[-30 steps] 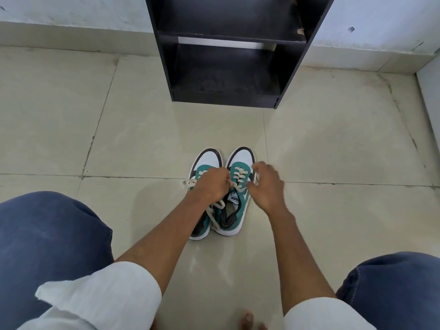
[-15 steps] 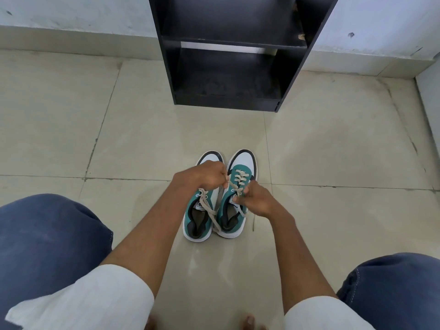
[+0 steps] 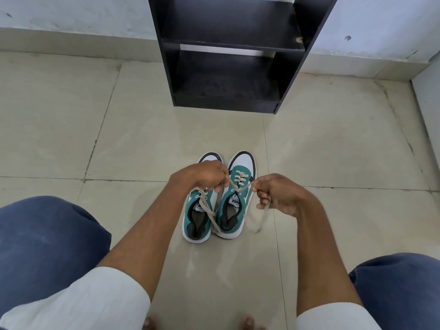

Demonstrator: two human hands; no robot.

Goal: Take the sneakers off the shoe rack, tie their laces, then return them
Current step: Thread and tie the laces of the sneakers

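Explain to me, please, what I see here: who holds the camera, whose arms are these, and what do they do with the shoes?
There is no machine. A person wears one camera on the head; it looks down at their own arms. Two teal sneakers stand side by side on the tiled floor, before an empty black shoe rack. The left hand and the right hand each pinch one end of the right sneaker's lace, pulling it apart. The left sneaker's laces hang loose.

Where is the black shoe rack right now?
In the head view, the black shoe rack stands at top centre against the pale wall, on the beige tiled floor, beyond the teal-and-white sneakers, its shelves empty.
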